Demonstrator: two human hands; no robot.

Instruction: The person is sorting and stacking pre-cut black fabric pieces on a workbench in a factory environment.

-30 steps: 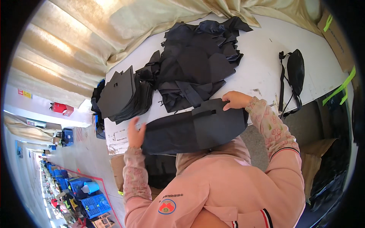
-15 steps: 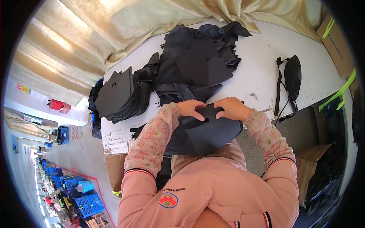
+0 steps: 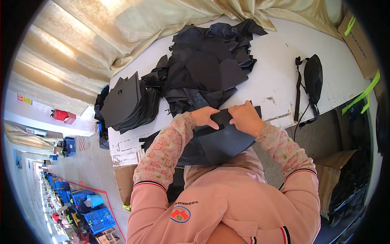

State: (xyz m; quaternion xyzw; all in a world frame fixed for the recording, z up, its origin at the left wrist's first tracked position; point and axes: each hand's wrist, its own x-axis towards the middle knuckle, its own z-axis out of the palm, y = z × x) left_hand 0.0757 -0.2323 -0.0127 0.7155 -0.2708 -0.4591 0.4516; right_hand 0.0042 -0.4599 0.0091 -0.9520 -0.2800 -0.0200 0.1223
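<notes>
Hands meet at the tabletop's [image 3: 280, 77] near edge: left hand [image 3: 206, 116] and right hand [image 3: 243, 118] both pinch a black panel [image 3: 223, 140]; fabric pile [image 3: 207, 69] lies behind.

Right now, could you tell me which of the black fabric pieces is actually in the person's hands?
The large curved black panel at the table's near edge; both the left hand and right hand grip it, the piles lie untouched.

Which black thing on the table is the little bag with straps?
Look at the white table, right of the big pile of black fabric pieces. The small black bag lies alone there, an oval pouch trailing long thin straps, unlike the flat cut pieces.
</notes>
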